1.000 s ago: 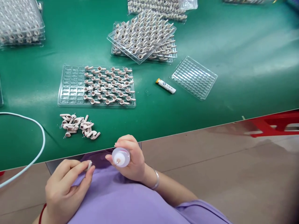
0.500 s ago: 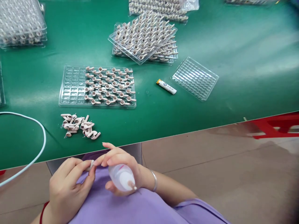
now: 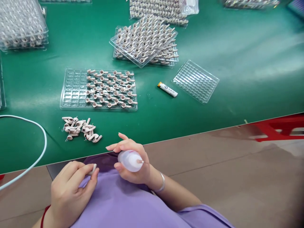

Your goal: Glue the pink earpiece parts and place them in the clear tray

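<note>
Left hand (image 3: 71, 190) pinches pale piece (image 3: 94, 167), right hand (image 3: 142, 174) half-curled around bottle (image 3: 129, 160)

Shirt (image 3: 123, 205): plain lavender-purple cloth, smooth and rounded over the front, with soft creases; it lies below the near edge of the worktop (image 3: 213, 104).
Shade: deeper, darker purple in the cloth closest to that edge.
Right sleeve (image 3: 204, 213): the same purple, loose and wide-mouthed, a darker line running along its hem; the forearm (image 3: 179, 194) comes out bare.
Right wrist: a silver-coloured bangle (image 3: 162, 182), slim, smooth and shiny.
Left wrist: a thin dark-red band (image 3: 44, 215), cord-like, near the lower left.
Left hand (image 3: 71, 190) and right hand (image 3: 140, 175): both bare.
Fingers (image 3: 84, 171): slender, tapering to rounded tips.
</note>
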Demonstrator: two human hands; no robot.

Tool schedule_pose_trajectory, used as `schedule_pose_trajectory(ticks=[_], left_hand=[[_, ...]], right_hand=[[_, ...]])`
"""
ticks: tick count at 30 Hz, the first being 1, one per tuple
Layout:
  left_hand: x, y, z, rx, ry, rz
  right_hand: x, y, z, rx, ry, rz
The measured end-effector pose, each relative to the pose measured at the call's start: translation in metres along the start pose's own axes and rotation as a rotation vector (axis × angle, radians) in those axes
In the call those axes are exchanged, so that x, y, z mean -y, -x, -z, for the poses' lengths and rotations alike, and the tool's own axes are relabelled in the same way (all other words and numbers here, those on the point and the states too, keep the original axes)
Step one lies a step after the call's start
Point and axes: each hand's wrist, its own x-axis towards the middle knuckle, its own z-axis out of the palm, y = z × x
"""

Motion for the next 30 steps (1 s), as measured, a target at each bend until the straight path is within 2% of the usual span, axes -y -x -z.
schedule_pose_trajectory(ticks=[3, 5, 9, 13, 16, 18, 22, 30], left_hand=[[0.005, -0.009, -0.001, -0.014, 0.005, -0.043], [0.013, -0.027, 0.0, -0.042, -0.011, -0.104], [0.041, -0.09, 0.003, -0.135, -0.152, -0.152], [0.071, -0.157, 0.004, -0.041, -0.309, -0.061], [0.085, -0.19, -0.002, -0.008, -0.342, -0.041], [0.09, -0.201, -0.008, 0.016, -0.347, -0.047], [0.095, -0.208, -0.014, 0.047, -0.371, -0.047], [0.114, -0.237, -0.016, -0.024, -0.406, 0.013]], right_hand=[[-0.002, -0.007, 0.007, -0.06, 0.031, -0.017], [-0.006, -0.012, 0.013, -0.13, 0.084, -0.031], [-0.019, -0.019, 0.023, -0.239, 0.176, -0.058], [-0.028, -0.017, 0.025, -0.28, 0.176, -0.114], [-0.029, -0.014, 0.025, -0.285, 0.176, -0.113], [-0.029, -0.014, 0.025, -0.286, 0.168, -0.107], [-0.029, -0.016, 0.026, -0.291, 0.155, -0.11], [-0.029, -0.017, 0.024, -0.299, 0.122, -0.083]])
